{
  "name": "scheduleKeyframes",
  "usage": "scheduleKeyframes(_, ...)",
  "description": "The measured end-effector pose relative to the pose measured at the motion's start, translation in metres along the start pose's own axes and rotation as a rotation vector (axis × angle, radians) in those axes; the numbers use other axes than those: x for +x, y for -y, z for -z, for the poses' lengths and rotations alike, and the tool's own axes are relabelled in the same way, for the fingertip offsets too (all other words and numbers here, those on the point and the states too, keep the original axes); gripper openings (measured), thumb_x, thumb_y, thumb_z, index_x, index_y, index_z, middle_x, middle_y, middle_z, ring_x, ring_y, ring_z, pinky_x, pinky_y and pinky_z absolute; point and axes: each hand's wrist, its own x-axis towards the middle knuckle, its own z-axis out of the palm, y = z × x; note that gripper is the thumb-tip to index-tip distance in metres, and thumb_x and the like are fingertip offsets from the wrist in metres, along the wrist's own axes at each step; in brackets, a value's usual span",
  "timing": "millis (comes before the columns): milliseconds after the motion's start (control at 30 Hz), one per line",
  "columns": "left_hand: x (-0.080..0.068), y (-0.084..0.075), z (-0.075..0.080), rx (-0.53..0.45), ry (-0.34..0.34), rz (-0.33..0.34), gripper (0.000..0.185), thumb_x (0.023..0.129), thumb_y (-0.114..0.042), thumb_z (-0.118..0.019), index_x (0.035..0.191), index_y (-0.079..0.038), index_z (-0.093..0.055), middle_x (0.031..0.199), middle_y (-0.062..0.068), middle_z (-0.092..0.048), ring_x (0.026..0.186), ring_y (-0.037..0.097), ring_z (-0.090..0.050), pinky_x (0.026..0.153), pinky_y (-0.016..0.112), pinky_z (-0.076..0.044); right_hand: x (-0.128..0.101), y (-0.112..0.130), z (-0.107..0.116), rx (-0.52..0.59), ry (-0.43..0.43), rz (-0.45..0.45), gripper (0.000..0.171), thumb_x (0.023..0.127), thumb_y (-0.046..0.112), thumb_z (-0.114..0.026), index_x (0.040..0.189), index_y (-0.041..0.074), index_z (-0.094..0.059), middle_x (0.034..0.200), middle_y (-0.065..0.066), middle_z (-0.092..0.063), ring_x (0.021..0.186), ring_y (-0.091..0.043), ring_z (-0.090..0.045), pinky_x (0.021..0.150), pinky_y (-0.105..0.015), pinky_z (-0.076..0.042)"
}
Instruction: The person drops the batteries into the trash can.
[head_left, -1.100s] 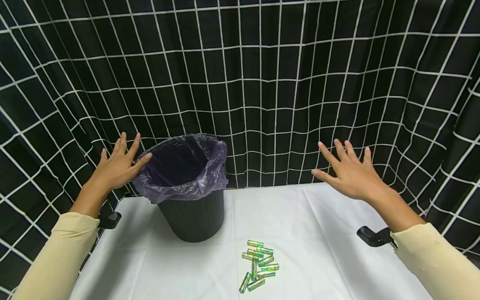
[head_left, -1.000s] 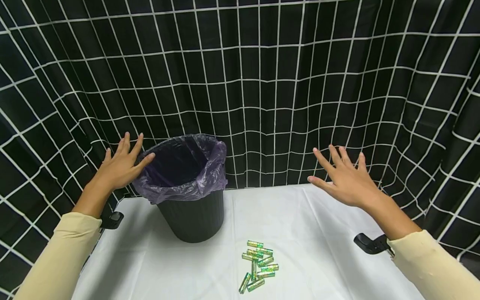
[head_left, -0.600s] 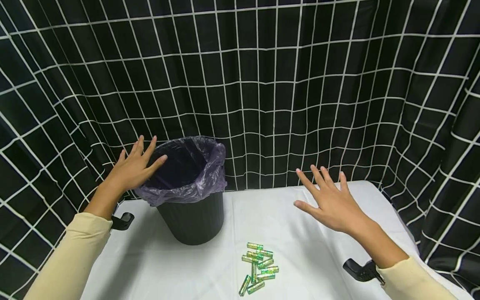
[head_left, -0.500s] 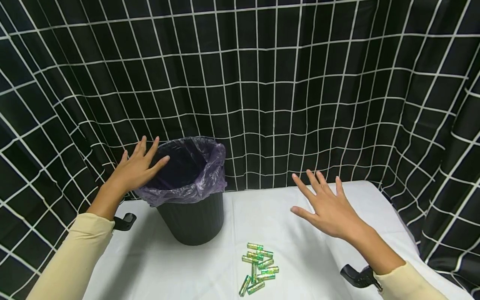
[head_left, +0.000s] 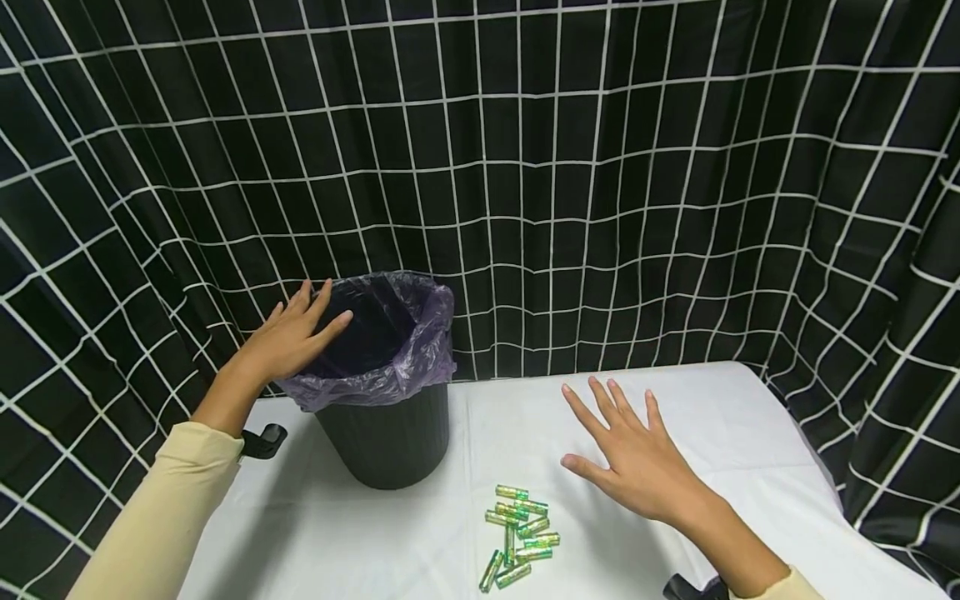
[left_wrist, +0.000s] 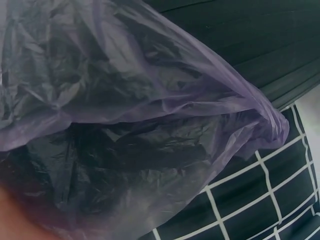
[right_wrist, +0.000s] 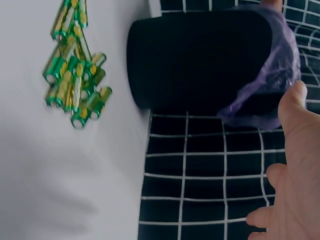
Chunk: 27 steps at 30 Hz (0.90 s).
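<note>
the left hand (head_left: 292, 342) is resting with straight, relaxed fingers on the near left rim of the round black plastic waste bin (head_left: 390, 433), touching the thin purple plastic liner bag (head_left: 420, 350) that is folded over the rim; it is grasping nothing. the right hand (head_left: 637, 462) is hovering flat and spread above the white cloth-covered surface (head_left: 750, 433), also released and holding nothing, with its thumb pointing toward the small heap of green and gold cylindrical batteries (head_left: 517, 533). the batteries are lying loose on the surface, just in front of the bin and to its right, near the right hand but apart from it. in the right wrist view the heap (right_wrist: 72, 82) is showing beside the dark bin wall (right_wrist: 200, 60). judging from this, the step in hand is the approach: one hand is steadying the bin while the other is coming toward the batteries, and no battery is lifted yet. the next move is probably calling for lowering the right hand to the left and pinching one battery from the edge of the heap, since they are lying crossed and could roll.
</note>
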Motion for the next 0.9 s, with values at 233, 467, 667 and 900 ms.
scheduleKeyframes(233, 0.0, 0.002, -0.002, -0.016, 0.032, 0.011, 0.097, 0.102, -0.07, -0.019, 0.159, 0.005, -0.001, 0.166, 0.027, 0.005, 0.154, 0.043, -0.001, 0.124, 0.053, 0.003, -0.007, 0.011, -0.018, 0.047, 0.006, -0.001, 0.08, 0.099, 0.066, -0.047, 0.164, 0.028, -0.021, 0.167, -0.017, -0.02, 0.154, -0.041, -0.012, 0.118, -0.069, 0.003)
scheduleKeyframes(467, 0.001, 0.003, -0.001, -0.012, 0.046, -0.019, 0.079, 0.11, -0.05, -0.02, 0.156, 0.013, -0.004, 0.166, 0.028, 0.004, 0.155, 0.04, 0.002, 0.124, 0.054, 0.0, -0.011, 0.017, -0.039, 0.108, 0.013, -0.023, 0.073, 0.102, 0.06, -0.048, 0.16, 0.019, -0.033, 0.164, -0.018, -0.028, 0.153, -0.04, -0.02, 0.119, -0.066, 0.002)
scheduleKeyframes(667, 0.001, 0.004, 0.0, -0.008, 0.064, -0.033, 0.071, 0.112, -0.04, -0.021, 0.156, 0.013, -0.004, 0.166, 0.028, 0.005, 0.154, 0.041, 0.003, 0.124, 0.054, 0.0, -0.014, 0.019, -0.061, 0.135, -0.016, 0.008, 0.06, 0.096, 0.047, -0.067, 0.14, 0.006, -0.061, 0.146, -0.02, -0.055, 0.138, -0.039, -0.048, 0.115, -0.066, -0.025)
scheduleKeyframes(900, 0.0, 0.005, 0.0, -0.004, 0.068, -0.024, 0.069, 0.112, -0.037, -0.021, 0.156, 0.014, -0.004, 0.165, 0.029, 0.005, 0.154, 0.042, 0.002, 0.124, 0.054, -0.001, -0.014, 0.022, -0.086, 0.246, 0.015, -0.04, 0.042, 0.09, 0.029, -0.077, 0.127, 0.008, -0.07, 0.129, -0.012, -0.069, 0.121, -0.032, -0.064, 0.101, -0.052, -0.05)
